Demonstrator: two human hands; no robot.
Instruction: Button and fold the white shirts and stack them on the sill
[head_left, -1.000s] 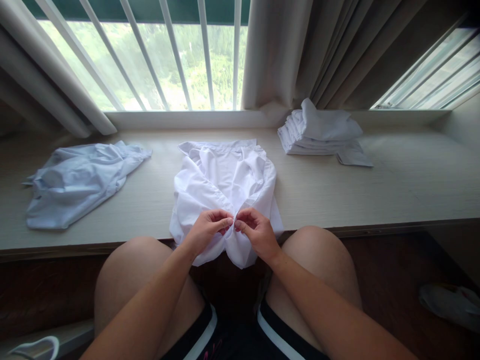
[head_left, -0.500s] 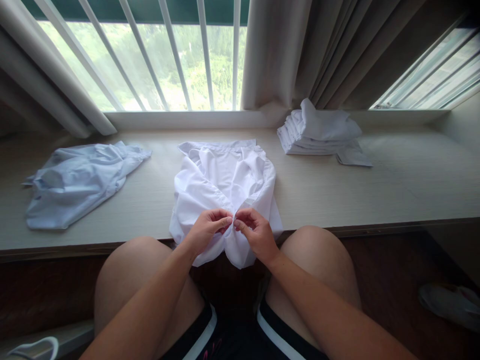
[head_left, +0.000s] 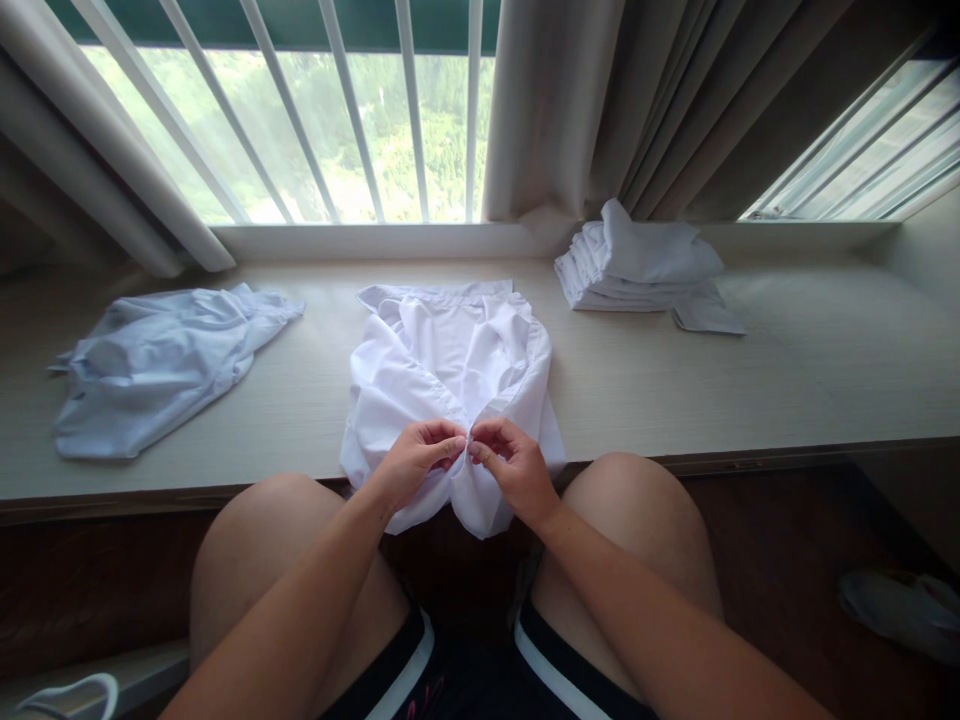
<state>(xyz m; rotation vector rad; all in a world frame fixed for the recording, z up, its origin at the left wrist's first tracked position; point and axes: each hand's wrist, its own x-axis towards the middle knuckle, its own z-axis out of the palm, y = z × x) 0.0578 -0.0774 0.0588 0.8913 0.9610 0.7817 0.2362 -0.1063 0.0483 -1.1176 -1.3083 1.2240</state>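
Note:
A white shirt (head_left: 442, 370) lies spread on the pale wooden ledge (head_left: 787, 380), its near hem hanging over the front edge between my knees. My left hand (head_left: 412, 465) pinches the left front edge of the shirt. My right hand (head_left: 510, 465) pinches the right front edge. The fingertips of both hands meet at the shirt's opening, pressing the two edges together.
A crumpled pale blue shirt (head_left: 157, 360) lies on the ledge at the left. A stack of folded white garments (head_left: 645, 270) sits at the back right by the beige curtain (head_left: 585, 110). A barred window (head_left: 337, 120) stands behind. A shoe (head_left: 900, 605) lies on the floor at right.

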